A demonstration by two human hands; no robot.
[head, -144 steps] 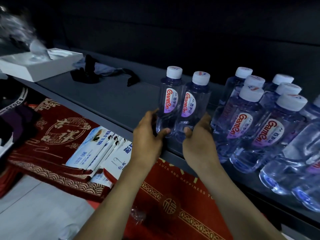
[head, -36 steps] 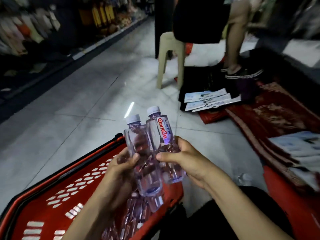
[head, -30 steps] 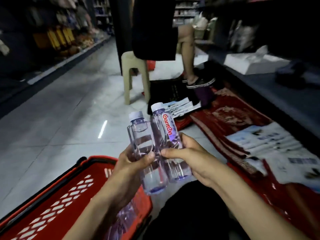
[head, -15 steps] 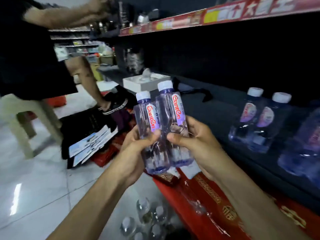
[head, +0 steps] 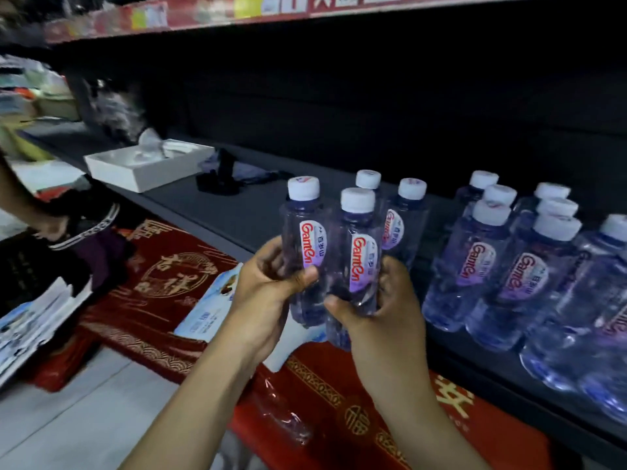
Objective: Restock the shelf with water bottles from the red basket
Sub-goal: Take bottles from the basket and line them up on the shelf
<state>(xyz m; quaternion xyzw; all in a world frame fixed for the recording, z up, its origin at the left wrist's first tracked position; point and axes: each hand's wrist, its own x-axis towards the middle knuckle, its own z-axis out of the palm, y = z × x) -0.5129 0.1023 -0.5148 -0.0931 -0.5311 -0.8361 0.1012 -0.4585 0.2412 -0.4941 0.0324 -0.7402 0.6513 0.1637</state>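
Water bottles, two, clear plastic with white caps and red-lettered labels: held upright, side by side and touching, in front of the shelf edge and not yet on it.

- Left bottle (head: 303,252): grasped round its lower body by the left hand (head: 264,293), thumb across the front.
- Right bottle (head: 356,262): grasped the same way by the right hand (head: 383,307).
- Shelf (head: 237,212): dark and flat, with a bare stretch to the left of the held pair.
- Stock already on the shelf: a standing pair (head: 403,225) just behind the held bottles, and a larger cluster (head: 509,266) in rows further right.
- Also on the shelf, well to the left: a white tissue box (head: 149,167) and a dark cloth (head: 224,178).
- Red basket: not in view.

Step in hand, as judged: bringing a pair to the shelf, placement pending.

Next move, as judged: set both bottles down upright on the bare shelf beside the standing pair, bases flat and labels outward. Then let go of both without nudging the neighbours, since such narrow bottles look easy to topple.
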